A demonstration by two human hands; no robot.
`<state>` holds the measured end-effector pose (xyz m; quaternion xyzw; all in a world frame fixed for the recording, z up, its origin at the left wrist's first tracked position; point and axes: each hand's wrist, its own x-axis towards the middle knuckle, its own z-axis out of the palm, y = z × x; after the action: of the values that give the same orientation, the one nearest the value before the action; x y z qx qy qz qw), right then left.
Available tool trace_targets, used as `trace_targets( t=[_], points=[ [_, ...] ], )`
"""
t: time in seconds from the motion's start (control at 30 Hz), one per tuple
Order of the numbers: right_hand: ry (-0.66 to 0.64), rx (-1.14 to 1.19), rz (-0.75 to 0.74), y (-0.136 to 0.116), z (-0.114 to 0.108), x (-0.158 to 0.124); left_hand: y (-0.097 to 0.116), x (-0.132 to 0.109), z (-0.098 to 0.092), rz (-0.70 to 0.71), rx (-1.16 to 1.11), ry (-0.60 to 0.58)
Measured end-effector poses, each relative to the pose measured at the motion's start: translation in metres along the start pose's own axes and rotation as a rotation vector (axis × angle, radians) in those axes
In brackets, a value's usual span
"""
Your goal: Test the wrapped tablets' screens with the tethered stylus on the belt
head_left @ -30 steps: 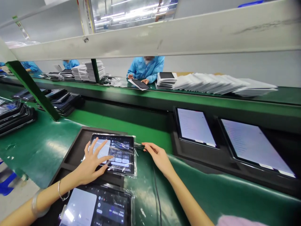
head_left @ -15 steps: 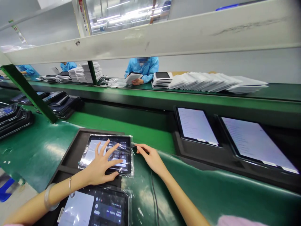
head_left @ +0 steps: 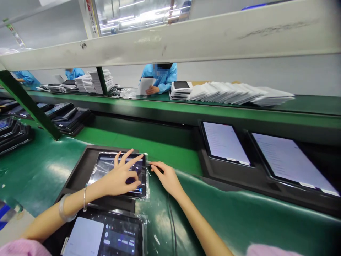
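Observation:
A film-covered tablet lies in a black tray on the green bench, its screen lit. Above that screen hovers my left hand, three fingers stretched out and the index curled toward the thumb; whether it touches the glass I cannot tell. At the tablet's right edge, my right hand pinches the plug end of a dark cable, which runs down toward the bench's near edge. A second lit tablet, also in film, lies nearer to me, below my left forearm.
To the right, two tablets with white screens sit in black trays. Stacked tablets lie at the left beside a green post. Across the bench a person in blue handles a white sheet-like item near white stacks.
My left hand's index has curled toward the thumb, and the tablet's screen has changed to a darker picture. My right hand stays at the plug. The person opposite has raised the white item.

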<state>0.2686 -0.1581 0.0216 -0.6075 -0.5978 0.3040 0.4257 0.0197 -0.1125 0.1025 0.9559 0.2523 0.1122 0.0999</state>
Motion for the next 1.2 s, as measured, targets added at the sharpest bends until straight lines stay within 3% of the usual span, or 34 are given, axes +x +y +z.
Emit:
trace_targets(
  t=[0.1, 0.23, 0.43, 0.67, 1.03, 1.1, 1.2],
  points=[
    [-0.017, -0.090, -0.070, -0.003, 0.000, 0.001, -0.004, 0.033, 0.005, 0.000, -0.071, -0.011],
    [-0.066, -0.218, -0.163, -0.005, -0.002, 0.003, -0.010, 0.061, 0.025, 0.021, -0.152, -0.099],
    [-0.111, -0.389, -0.353, 0.003, -0.014, 0.005, -0.005, 0.064, 0.038, -0.054, -0.131, -0.101],
    [-0.012, -0.480, -0.442, 0.012, -0.032, -0.005, 0.003, 0.063, 0.041, -0.028, -0.156, -0.080],
    [0.093, -0.477, -0.281, 0.011, -0.036, -0.038, 0.018, 0.059, 0.045, 0.044, -0.101, -0.101],
    [0.186, -0.470, -0.193, 0.014, -0.057, -0.059, 0.014, 0.061, 0.042, 0.029, -0.069, -0.103],
    [0.426, -0.477, 0.003, 0.024, -0.107, -0.115, 0.004, 0.059, 0.036, -0.004, -0.095, -0.124]
  ],
)
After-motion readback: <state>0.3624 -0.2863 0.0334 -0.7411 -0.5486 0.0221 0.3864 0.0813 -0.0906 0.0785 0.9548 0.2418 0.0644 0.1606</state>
